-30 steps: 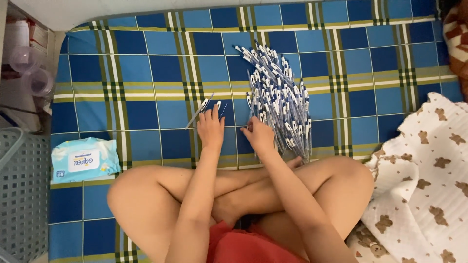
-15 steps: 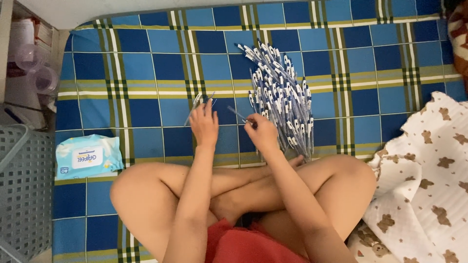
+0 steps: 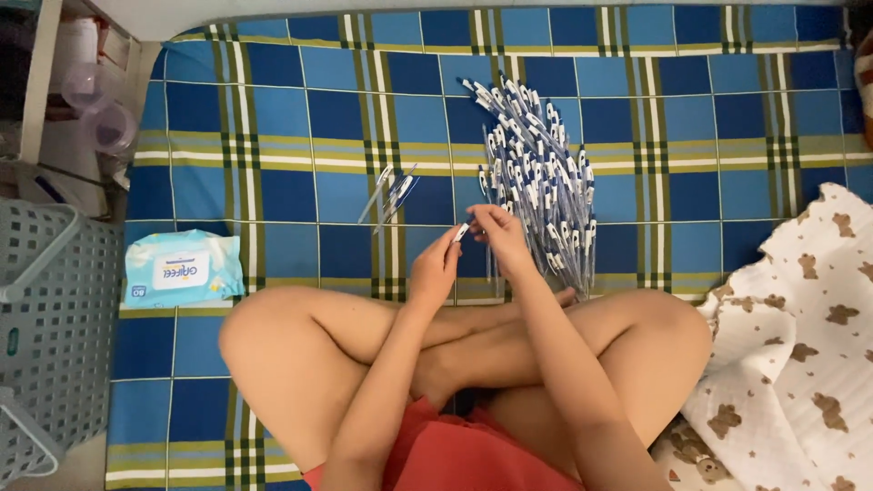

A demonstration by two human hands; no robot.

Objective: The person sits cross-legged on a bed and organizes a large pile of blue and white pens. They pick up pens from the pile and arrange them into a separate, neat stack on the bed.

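Both sets of fingers pinch one white pen point(image 3: 461, 233): left hand point(image 3: 435, 269) at its lower end, right hand point(image 3: 498, 236) at its upper end. The pen is held just left of the large pen pile point(image 3: 536, 182) on the checked blanket point(image 3: 273, 118). A small pen group point(image 3: 389, 195) lies farther left of the pile; a wipes pack point(image 3: 185, 267) lies well left.
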